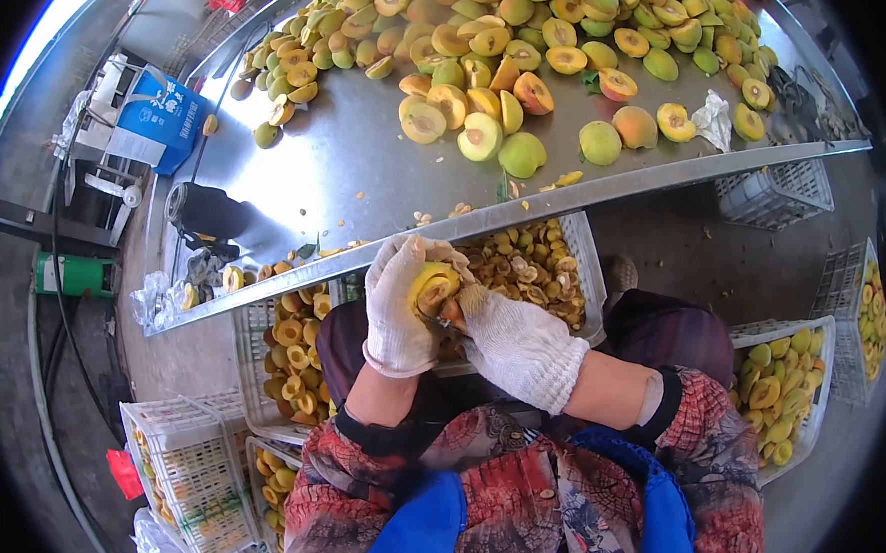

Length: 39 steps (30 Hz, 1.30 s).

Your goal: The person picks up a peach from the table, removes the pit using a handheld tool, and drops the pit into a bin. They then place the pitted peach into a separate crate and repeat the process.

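In front of my body, over the crates, my left hand (400,309) in a white knit glove is closed around a yellow-green stone fruit half (433,285), its cut face turned toward my right hand. My right hand (522,344), gloved too, is closed against the fruit. From its fingers a small metal-tipped tool (452,318) reaches to the cut face; most of it is hidden by the glove. Under my hands a white crate (584,259) holds fruit pieces and pale pits. Beside it at the left, another crate (258,371) contains pitted halves.
A steel table (329,197) with a raised rim carries a big heap of halved fruit (491,39). At its left stand a blue box (159,121) and a dark cylinder (204,211). More crates flank me, including a fruit-filled crate (816,407) on the right.
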Each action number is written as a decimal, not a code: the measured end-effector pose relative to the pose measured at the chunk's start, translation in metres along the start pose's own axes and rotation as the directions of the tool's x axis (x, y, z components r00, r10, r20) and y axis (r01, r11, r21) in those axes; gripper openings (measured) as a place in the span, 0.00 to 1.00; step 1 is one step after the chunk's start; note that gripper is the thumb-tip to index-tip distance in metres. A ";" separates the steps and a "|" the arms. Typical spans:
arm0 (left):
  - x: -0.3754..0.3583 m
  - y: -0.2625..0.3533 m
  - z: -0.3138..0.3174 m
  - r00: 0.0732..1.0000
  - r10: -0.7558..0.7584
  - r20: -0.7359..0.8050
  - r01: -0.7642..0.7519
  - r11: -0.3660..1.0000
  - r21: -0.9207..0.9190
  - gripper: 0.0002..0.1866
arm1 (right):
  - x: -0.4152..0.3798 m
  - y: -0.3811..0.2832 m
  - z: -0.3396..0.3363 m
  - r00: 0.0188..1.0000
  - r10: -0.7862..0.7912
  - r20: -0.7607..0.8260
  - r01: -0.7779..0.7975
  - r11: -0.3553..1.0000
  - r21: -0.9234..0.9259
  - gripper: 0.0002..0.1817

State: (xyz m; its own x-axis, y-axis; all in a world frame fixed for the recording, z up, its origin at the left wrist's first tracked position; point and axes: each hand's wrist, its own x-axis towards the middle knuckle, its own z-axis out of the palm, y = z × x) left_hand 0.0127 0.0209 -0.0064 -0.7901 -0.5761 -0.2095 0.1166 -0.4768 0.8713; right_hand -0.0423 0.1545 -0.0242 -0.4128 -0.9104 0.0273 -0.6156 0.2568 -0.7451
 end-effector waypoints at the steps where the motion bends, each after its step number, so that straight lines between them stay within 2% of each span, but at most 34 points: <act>1: 0.001 -0.001 0.000 1.000 0.000 -0.024 -0.001 1.000 -0.016 0.16 | 0.001 0.003 0.004 1.000 0.002 -0.020 -0.002 1.000 -0.022 0.14; 9: 0.006 -0.009 -0.007 0.995 0.009 -0.102 -0.015 0.998 -0.056 0.12 | 0.007 0.005 0.002 0.998 0.024 -0.058 -0.040 0.956 -0.290 0.11; 10: 0.006 -0.009 -0.008 0.994 -0.026 -0.110 0.024 0.999 -0.021 0.12 | 0.009 0.005 0.001 0.998 0.022 -0.057 -0.040 0.940 -0.338 0.11; 13: 0.009 -0.010 -0.014 0.987 -0.105 -0.118 0.113 0.992 0.060 0.13 | 0.009 0.008 -0.001 0.998 0.043 -0.052 -0.057 0.950 -0.306 0.11; 15: 0.013 -0.013 -0.019 0.988 -0.124 -0.091 0.131 0.988 0.083 0.14 | 0.005 0.009 0.000 0.998 0.063 -0.020 -0.064 0.996 -0.068 0.12; 17: 0.015 -0.008 -0.018 0.987 -0.125 -0.100 0.119 0.991 -0.058 0.13 | 0.004 0.011 0.000 0.998 0.048 -0.031 -0.041 0.978 0.202 0.13; 18: 0.015 -0.006 -0.018 0.987 -0.122 -0.106 0.107 0.986 -0.130 0.12 | 0.007 0.016 -0.006 0.991 0.057 0.120 -0.110 0.857 0.504 0.17; 20: 0.015 0.004 -0.023 0.995 -0.078 -0.066 0.066 0.983 -0.170 0.13 | 0.006 0.004 -0.035 0.899 0.090 0.429 -0.398 0.578 0.712 0.17; 21: 0.013 0.011 -0.028 0.997 -0.054 -0.050 0.044 0.981 -0.187 0.13 | 0.007 0.000 -0.044 0.818 0.053 0.573 -0.542 0.404 0.737 0.17; 22: 0.009 0.019 -0.031 0.994 -0.023 -0.108 0.011 0.994 -0.112 0.14 | 0.006 0.003 -0.037 0.864 0.055 0.501 -0.463 0.481 0.744 0.16; 23: 0.004 0.030 -0.041 0.995 0.017 -0.101 -0.021 0.999 -0.037 0.15 | 0.006 0.009 -0.027 0.929 0.082 0.362 -0.309 0.713 0.630 0.16; 24: -0.002 0.043 -0.052 0.995 0.053 -0.086 -0.050 0.998 0.035 0.15 | 0.005 0.018 -0.017 0.976 0.070 0.207 -0.156 0.885 0.438 0.17; 25: -0.010 0.058 -0.057 0.981 0.163 -0.103 -0.142 0.971 0.192 0.14 | 0.005 0.024 -0.015 0.999 0.018 0.050 -0.027 0.982 0.184 0.17; 26: -0.015 0.067 -0.074 0.941 0.323 -0.104 -0.250 0.866 0.433 0.15 | 0.007 0.017 -0.024 0.969 0.161 0.187 -0.189 0.972 0.140 0.21; 27: -0.014 0.078 -0.110 0.853 0.521 0.024 -0.317 0.482 0.817 0.17 | 0.004 0.019 -0.023 0.993 0.064 0.096 -0.082 0.976 0.200 0.18; 28: -0.015 0.100 -0.144 0.927 0.306 -0.216 0.041 0.490 0.870 0.17 | 0.001 0.022 -0.023 0.995 0.023 0.096 -0.034 0.993 0.113 0.20; 29: -0.014 0.114 -0.164 0.945 0.305 -0.121 0.189 -0.207 0.960 0.12 | 0.000 0.025 -0.023 0.995 -0.017 0.103 0.014 0.999 0.030 0.21; 30: -0.018 0.117 -0.165 0.927 0.358 0.110 0.035 -0.375 0.926 0.12 | 0.000 0.025 -0.025 0.993 0.015 0.115 -0.020 0.999 0.049 0.22; 32: 0.003 0.119 -0.157 0.887 0.422 0.185 -0.096 -0.223 0.970 0.14 | 0.002 0.024 -0.029 0.986 0.082 0.147 -0.095 0.992 0.085 0.23; 33: 0.013 0.118 -0.149 0.865 0.459 0.203 -0.156 -0.139 0.978 0.15 | 0.005 0.024 -0.030 0.970 0.135 0.201 -0.138 0.990 0.003 0.23; 34: 0.027 0.118 -0.121 0.898 0.426 0.112 -0.126 0.004 0.992 0.21 | 0.009 0.024 -0.032 0.949 0.189 0.252 -0.174 0.981 -0.084 0.23; 35: 0.044 0.113 -0.095 0.912 0.403 0.073 -0.116 0.083 0.990 0.23 | 0.013 0.024 -0.034 0.924 0.250 0.290 -0.207 0.963 -0.170 0.23; 36: 0.065 0.107 -0.070 0.925 0.377 0.044 -0.111 0.158 0.981 0.26 | 0.013 0.019 -0.034 0.928 0.269 0.259 -0.211 0.950 -0.231 0.19; 37: 0.087 0.102 -0.049 0.948 0.302 0.103 -0.150 0.135 0.979 0.30 | 0.010 0.021 -0.025 0.958 0.205 0.198 -0.149 0.953 -0.264 0.14; 38: 0.111 0.094 -0.036 0.926 0.270 0.264 -0.290 0.062 0.955 0.34 | 0.011 0.022 -0.027 0.964 0.179 0.197 -0.131 0.963 -0.235 0.12; 39: 0.140 0.084 -0.029 0.895 0.224 0.386 -0.377 -0.081 0.923 0.38 | 0.012 0.023 -0.029 0.968 0.154 0.197 -0.113 0.972 -0.205 0.11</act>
State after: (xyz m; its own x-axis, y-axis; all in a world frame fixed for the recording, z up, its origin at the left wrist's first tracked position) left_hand -0.0703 -0.1193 0.0245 -0.9130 -0.3665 0.1793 -0.2666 0.8686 0.4178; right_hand -0.0807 0.1593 -0.0221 -0.3621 -0.9058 -0.2199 -0.6897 0.4191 -0.5905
